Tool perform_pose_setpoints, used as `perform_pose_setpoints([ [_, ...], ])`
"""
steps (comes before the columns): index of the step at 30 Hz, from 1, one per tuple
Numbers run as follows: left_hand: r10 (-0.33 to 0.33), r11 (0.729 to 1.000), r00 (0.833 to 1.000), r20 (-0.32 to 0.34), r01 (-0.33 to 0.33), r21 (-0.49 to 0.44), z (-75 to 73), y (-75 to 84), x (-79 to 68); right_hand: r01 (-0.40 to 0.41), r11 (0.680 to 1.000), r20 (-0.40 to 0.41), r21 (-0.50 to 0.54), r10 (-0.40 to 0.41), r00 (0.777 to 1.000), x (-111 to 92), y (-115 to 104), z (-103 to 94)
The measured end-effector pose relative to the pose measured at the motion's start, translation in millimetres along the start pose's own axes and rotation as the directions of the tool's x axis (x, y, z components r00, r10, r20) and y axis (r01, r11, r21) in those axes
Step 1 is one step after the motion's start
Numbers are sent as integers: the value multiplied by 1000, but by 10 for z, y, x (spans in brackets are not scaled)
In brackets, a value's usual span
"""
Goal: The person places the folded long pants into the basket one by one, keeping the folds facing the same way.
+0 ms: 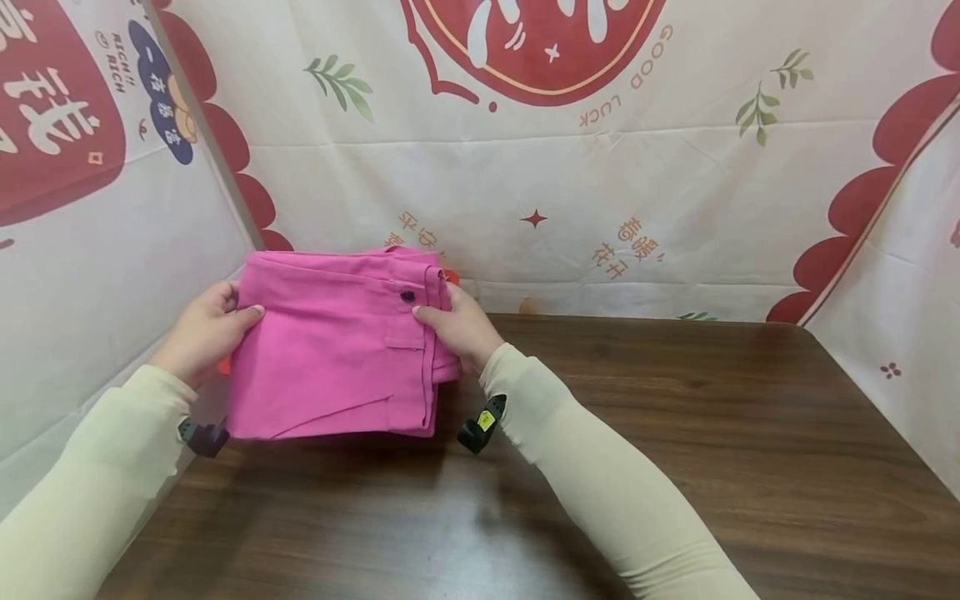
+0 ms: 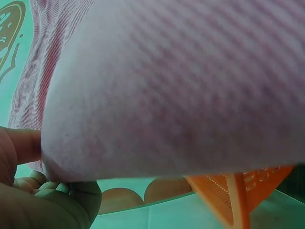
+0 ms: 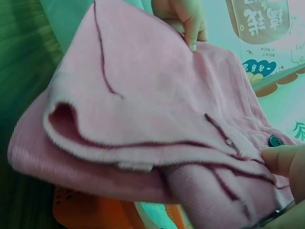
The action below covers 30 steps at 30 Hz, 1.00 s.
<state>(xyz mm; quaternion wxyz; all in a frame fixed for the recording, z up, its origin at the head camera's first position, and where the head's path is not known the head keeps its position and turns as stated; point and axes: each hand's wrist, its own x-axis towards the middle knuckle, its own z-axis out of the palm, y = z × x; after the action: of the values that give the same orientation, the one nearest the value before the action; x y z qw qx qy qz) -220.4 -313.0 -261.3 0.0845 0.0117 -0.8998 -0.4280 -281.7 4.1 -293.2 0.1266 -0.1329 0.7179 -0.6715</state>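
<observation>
Folded pink trousers (image 1: pixel 330 342) are held up over the table in the head view, with a dark button (image 1: pixel 407 296) and a belt loop at the waistband. My left hand (image 1: pixel 206 329) grips their left edge, thumb on the front face. At the right, my right hand (image 1: pixel 461 325) pinches the waistband end beside the button. In the right wrist view the folded layers hang in stacked loops below the waistband. Cloth fills most of the left wrist view, my left fingers (image 2: pixel 62 198) curled at its edge.
An orange perforated basket (image 2: pixel 219 195) stands behind and below the trousers, mostly hidden by them in the head view. The brown wooden table (image 1: pixel 675 433) stretches to the right. Printed white cloth walls (image 1: pixel 480 183) enclose the back and sides.
</observation>
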Motion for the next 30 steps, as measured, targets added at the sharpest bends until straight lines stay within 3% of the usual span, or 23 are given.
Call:
perform_pose_setpoints([
  [7,-16,1000,1000,-4,16,-17,-13,43,73,12,1000,-40,16,-12,999,56,-39,12],
  [13,-37,999,999,3,37,-21,-29,75,191,-3,996,-74,92,10,997,153,-65,30],
  [30,-78,997,997,-26,79,17,-34,163,462,-100,965,-61,242,118,991,325,-67,0],
])
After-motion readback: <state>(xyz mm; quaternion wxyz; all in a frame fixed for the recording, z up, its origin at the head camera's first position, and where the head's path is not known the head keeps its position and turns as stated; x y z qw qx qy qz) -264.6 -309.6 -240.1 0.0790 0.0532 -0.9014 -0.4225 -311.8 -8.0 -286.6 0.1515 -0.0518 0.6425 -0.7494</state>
